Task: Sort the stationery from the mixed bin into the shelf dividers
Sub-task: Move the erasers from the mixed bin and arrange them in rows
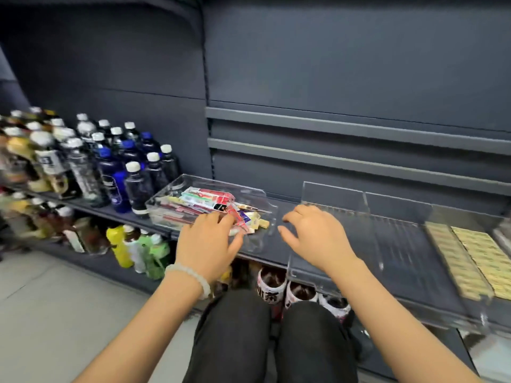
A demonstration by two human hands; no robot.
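A clear plastic bin sits on the dark shelf and holds mixed stationery: long red and white packets and small erasers. My left hand reaches over the bin's front edge. Its bent fingertips touch a small red packet and its thumb is spread apart. My right hand hovers over the shelf just right of the bin, fingers loosely curled, holding nothing. Clear acrylic dividers stand upright on the shelf right of that hand.
Several bottles crowd the shelf left of the bin. Rows of yellowish packs fill the divider lanes at far right. More bottles and cups stand on the lower shelf. My dark-trousered knees are below.
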